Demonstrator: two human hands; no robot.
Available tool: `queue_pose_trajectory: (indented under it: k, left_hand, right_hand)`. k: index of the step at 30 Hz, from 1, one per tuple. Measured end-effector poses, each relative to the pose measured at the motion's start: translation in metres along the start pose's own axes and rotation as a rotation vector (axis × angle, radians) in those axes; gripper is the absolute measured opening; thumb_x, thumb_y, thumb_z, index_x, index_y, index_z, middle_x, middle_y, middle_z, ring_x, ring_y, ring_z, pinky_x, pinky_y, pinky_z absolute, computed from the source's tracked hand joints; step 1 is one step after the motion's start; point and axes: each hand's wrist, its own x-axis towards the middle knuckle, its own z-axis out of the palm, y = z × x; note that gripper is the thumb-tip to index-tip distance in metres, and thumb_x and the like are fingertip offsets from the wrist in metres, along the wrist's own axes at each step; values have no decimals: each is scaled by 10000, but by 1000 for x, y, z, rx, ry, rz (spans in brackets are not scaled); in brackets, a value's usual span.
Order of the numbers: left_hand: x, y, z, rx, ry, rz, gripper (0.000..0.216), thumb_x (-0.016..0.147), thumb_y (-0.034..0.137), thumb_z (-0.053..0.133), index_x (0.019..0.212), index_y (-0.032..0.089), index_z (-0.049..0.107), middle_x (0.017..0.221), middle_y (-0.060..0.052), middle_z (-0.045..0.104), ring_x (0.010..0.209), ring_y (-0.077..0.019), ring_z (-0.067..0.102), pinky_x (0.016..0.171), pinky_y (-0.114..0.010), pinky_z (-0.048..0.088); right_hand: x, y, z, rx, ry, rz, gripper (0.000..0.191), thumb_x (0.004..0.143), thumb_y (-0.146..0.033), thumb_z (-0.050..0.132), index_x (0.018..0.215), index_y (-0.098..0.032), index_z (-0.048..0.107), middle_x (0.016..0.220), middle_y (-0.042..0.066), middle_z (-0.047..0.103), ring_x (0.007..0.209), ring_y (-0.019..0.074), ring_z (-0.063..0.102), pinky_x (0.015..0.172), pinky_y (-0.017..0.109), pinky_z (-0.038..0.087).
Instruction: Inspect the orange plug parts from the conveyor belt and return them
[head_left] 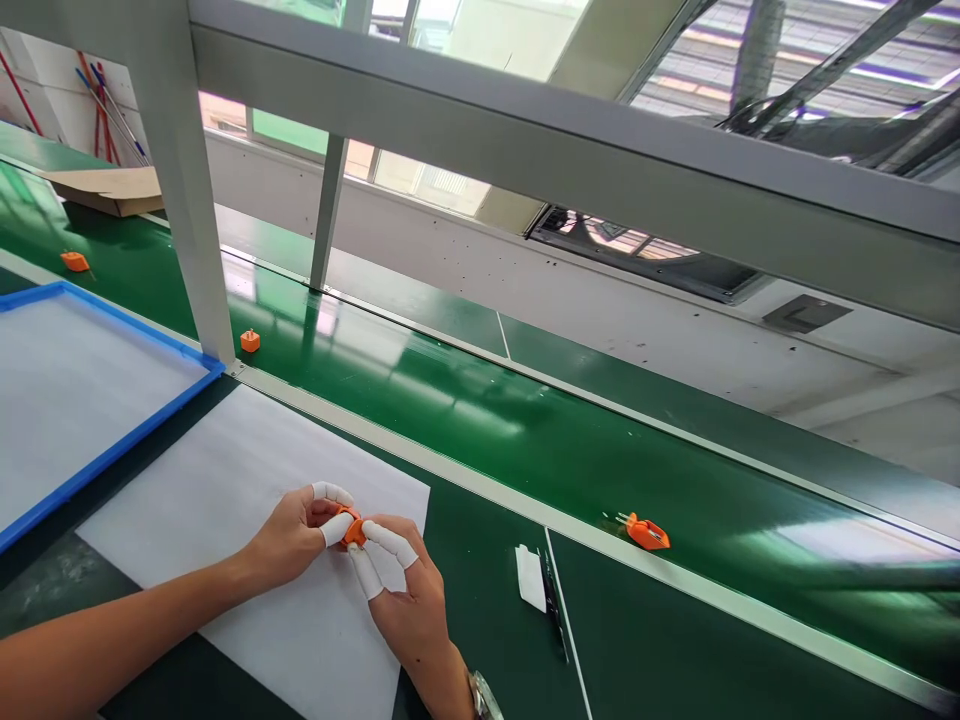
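Both hands meet over a sheet of white paper [247, 500] on the dark green bench. Between them is a small orange plastic part [355, 533], largely covered by fingers, so its exact shape is hidden. My left hand [289, 540] pinches its left side between thumb and fingers. From the right, my right hand [412, 590] grips the same part with thumb and index finger. White finger covers wrap the thumbs and index fingers. A watch [484, 697] is on my right wrist.
Beyond the bench runs a shiny green conveyor [465, 400]. On it lie an orange plug with pins [649, 532], an orange cube-shaped plug [250, 341] and another orange piece [75, 261]. A blue-edged white board [97, 390], a grey frame post [176, 190] and a black-and-white tool [532, 578] flank the paper.
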Motion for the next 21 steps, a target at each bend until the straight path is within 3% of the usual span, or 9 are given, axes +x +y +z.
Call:
queue_pose_trajectory:
  k: [5,13,17,21]
  left_hand:
    - [1,7,-6,7,-144,19,347,878,393,685,1152,182,714,1101,-66,752,1077,-259,680,1006,-439,535]
    - [-5,3,-3,237,-188,111,358,942,384,584,1239,220,698,1101,-39,757,1108,-267,668,1026,-455,515]
    - [-6,3,0,183,-108,102,374,908,333,648,1259,210,679,1176,-65,741,1129,-266,670,1032,-451,522]
    - [-6,4,-2,91,-31,84,361,841,305,736,1185,199,718,1203,-77,735,1117,-265,681,1035,-461,527]
  right_hand:
    - [2,7,-5,-59,11,73,372,882,-68,653,1188,-281,650,1090,61,690,1006,208,678,840,379,602]
    - [-1,7,-3,15,-34,165,327,880,-134,682,1142,-329,693,1115,46,686,1013,211,683,854,383,605]
    - [4,4,-6,143,-100,266,232,885,-189,683,1090,-294,700,1147,60,676,1065,223,669,923,405,585]
    - [9,3,-8,451,-120,535,284,885,-353,708,1145,-246,664,1143,95,705,1029,247,702,907,439,605]
